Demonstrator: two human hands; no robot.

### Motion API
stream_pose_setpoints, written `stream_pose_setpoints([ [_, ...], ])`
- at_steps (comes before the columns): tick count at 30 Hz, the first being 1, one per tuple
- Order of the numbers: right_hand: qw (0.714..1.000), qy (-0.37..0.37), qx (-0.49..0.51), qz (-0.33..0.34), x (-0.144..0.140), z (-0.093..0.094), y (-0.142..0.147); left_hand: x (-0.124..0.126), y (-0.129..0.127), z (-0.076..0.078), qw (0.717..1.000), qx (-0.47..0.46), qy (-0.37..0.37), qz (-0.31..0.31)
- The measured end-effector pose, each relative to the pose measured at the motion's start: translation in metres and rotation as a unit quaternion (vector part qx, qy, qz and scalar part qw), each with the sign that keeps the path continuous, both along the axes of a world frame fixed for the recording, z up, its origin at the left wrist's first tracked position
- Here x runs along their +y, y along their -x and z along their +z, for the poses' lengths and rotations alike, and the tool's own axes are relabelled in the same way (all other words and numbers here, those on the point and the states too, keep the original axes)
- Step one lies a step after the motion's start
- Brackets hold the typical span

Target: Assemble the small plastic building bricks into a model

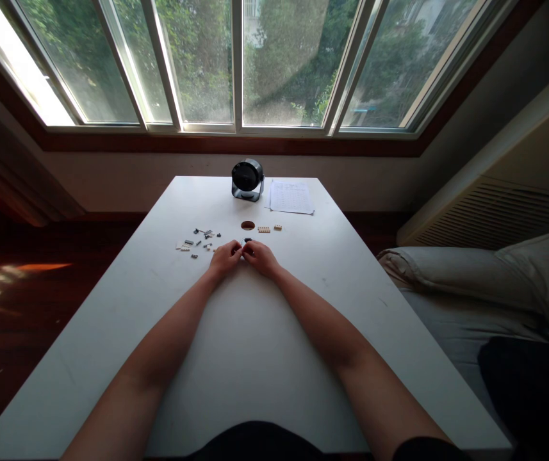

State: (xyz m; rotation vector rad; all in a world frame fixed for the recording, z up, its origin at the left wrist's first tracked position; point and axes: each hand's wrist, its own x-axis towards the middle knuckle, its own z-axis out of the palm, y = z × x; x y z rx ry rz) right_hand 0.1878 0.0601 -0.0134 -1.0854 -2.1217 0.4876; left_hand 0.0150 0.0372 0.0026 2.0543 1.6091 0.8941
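My left hand [226,257] and my right hand [259,257] meet near the middle of the white table [245,333], fingertips pinched together. Whatever they grip between them is too small and too covered to make out. Just beyond the fingertips shows a small dark piece [248,240]; whether it is held or lies on the table, I cannot tell. Left of my left hand, several small grey and white building-brick pieces [208,235] lie scattered. Past my right hand are a tan studded brick piece [264,229] and a shorter tan one [278,227].
A round black desk fan [248,178] stands at the table's far side, beside printed paper sheets [291,197]. In front of the fan is a reddish-brown oval [248,225], perhaps a hole. A cushioned seat [461,278] borders the right side; windows [284,64] rise behind.
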Motion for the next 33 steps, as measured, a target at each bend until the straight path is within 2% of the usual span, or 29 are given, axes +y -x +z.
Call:
stream_pose_setpoints([
  [21,1.0,-0.006,-0.001,0.0,0.0,-0.0002,-0.0003,0.0003,-0.0006,-0.0013,1.0,0.006,-0.014,0.002],
  [33,1.0,0.0,-0.008,-0.002,0.0001,0.0015,0.0001,-0.0016,-0.002,0.0033,1.0,0.014,0.001,0.01],
])
